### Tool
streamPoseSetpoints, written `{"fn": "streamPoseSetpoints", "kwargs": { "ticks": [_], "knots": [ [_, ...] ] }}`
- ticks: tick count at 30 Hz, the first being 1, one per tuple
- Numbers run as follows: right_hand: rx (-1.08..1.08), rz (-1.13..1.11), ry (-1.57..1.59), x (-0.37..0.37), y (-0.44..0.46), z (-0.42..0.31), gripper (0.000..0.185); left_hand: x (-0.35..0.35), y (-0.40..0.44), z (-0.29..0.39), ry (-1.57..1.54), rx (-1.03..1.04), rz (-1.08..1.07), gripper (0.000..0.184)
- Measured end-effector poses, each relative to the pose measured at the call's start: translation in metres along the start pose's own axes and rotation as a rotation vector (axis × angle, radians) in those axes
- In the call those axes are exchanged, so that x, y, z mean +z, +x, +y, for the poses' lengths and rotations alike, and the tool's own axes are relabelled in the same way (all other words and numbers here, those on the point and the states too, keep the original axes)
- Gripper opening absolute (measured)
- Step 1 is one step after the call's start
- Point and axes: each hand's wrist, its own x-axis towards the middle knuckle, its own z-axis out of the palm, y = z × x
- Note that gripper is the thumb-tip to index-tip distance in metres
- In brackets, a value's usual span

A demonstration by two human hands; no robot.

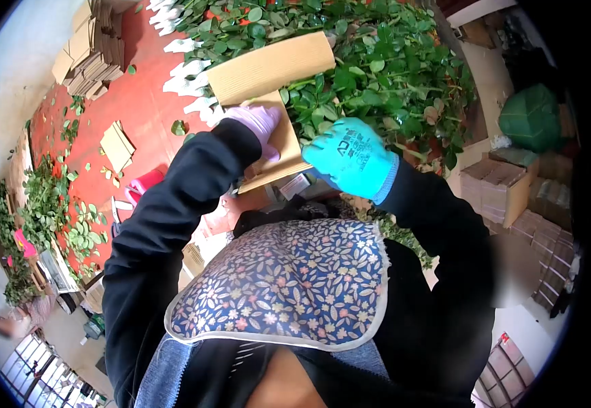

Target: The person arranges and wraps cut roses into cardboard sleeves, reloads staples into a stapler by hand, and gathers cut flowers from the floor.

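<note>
A corrugated cardboard sheet (289, 132) lies open and folded in front of me, its far flap (275, 64) resting against leafy green stems (377, 64). My left hand (261, 128), in a lavender glove, is closed over the sheet's left part; a bit of green stem shows by its knuckles, but what its fingers hold is hidden. In a teal glove, my right hand (351, 156) is curled closed at the near right edge of the cardboard, fingertips partly hidden. White-wrapped heads (188, 85) of the stems stick out left of the cardboard.
A red tabletop (153, 102) carries stacked cardboard (95, 58), a small cardboard piece (117, 146), a pink-red object (144, 185) and scattered leaves. More leafy stems (44, 197) are at the far left. Bundled cardboard (493, 183) and a green bag (530, 117) stand at right.
</note>
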Motion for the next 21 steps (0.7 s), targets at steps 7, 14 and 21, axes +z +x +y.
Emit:
{"fn": "streamPoseSetpoints", "kwargs": {
  "ticks": [7,14,21],
  "knots": [
    [0.069,-0.158,0.145,-0.029,0.047,0.032,0.031,-0.008,-0.001,-0.015,-0.098,0.140,0.005,0.017],
    [0.167,-0.264,0.392,-0.007,0.065,0.047,0.034,-0.036,-0.083,0.024,-0.135,0.033,0.569,0.028],
    [0.133,-0.194,0.393,0.009,0.068,0.023,0.031,0.029,-0.095,0.052,-0.394,-0.048,0.526,0.039]
  ]
}}
